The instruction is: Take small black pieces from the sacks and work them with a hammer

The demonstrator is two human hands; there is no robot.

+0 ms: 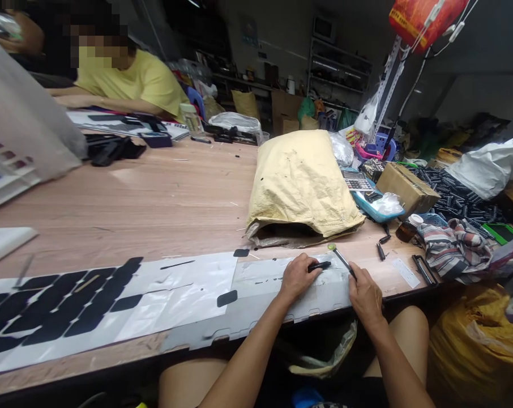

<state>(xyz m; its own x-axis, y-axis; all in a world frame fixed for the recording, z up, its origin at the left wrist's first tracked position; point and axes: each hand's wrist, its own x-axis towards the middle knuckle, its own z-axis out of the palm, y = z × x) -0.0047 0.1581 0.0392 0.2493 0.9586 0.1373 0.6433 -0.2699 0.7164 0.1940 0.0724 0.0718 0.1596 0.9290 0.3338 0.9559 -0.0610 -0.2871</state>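
Note:
My left hand (299, 277) is closed around a short black rod-like piece (321, 265), its end pointing right just above the grey board. In my right hand (364, 292) is a slim tool (342, 259) with a dark handle, a metal shaft and a round yellow-green head, tilted up to the left near the black piece. Both hands are over a grey cardboard sheet (205, 326) at the table's front edge. Left of it lies a white sheet (163, 309) with rows of black rounded strips (99, 300). Two loose black patches (227, 298) lie along its right edge.
Beyond my hands a yellow woven sack (303, 181) lies with its mouth towards me. At right are a blue tray (381, 212), a cardboard box (407, 187), a striped cloth (452, 243) and heaped black parts (464, 195). A person in yellow (141, 85) sits across the table (175, 192).

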